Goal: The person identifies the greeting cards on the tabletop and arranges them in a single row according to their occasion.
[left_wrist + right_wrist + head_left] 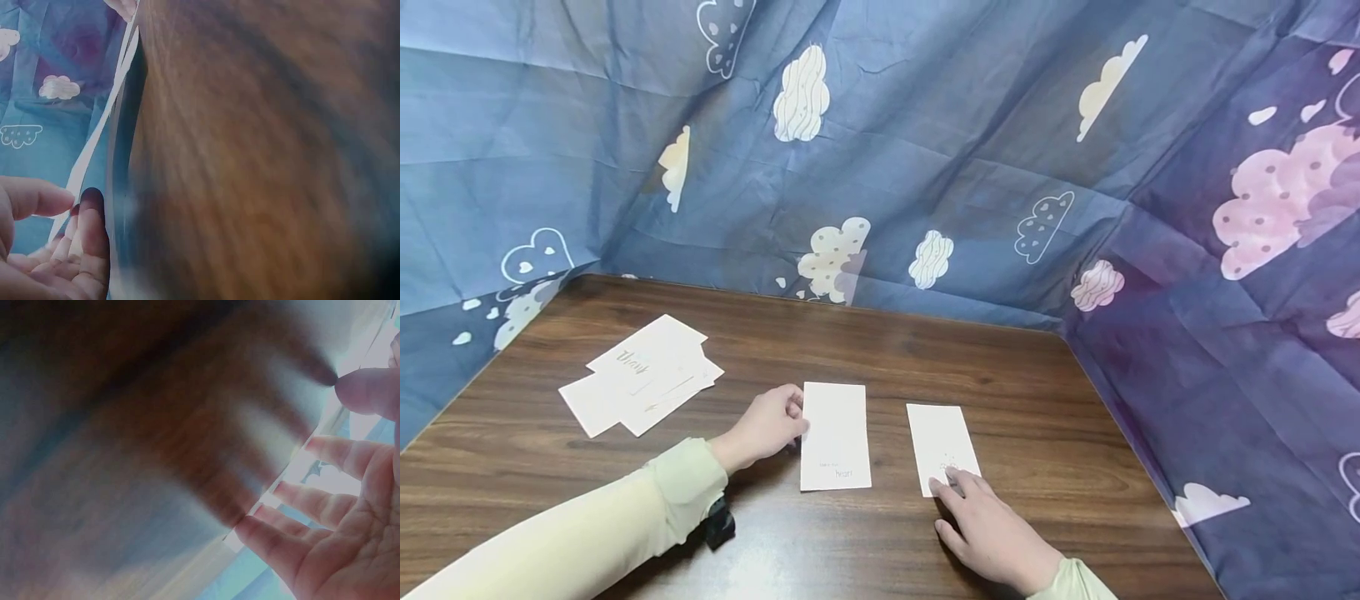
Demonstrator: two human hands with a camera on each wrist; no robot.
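Note:
A white card [835,429] with small lettering near its lower edge lies in the middle of the head view. At its left edge, my left hand [769,423] pinches it between thumb and fingers. In the left wrist view the card [94,140] appears edge-on as a thin white strip, passing between the thumb and a fingertip of that hand [59,250]. A second white card [934,433], with a small drawing near its bottom, lies to the right on the table. My right hand [992,532] touches its lower part with extended fingertips, the fingers spread in the right wrist view.
Several overlapping white cards [651,367], one bearing script lettering, lie at the left of the brown wooden table [1000,367]. A blue cloud-print cloth [880,183] hangs behind the table and along its sides.

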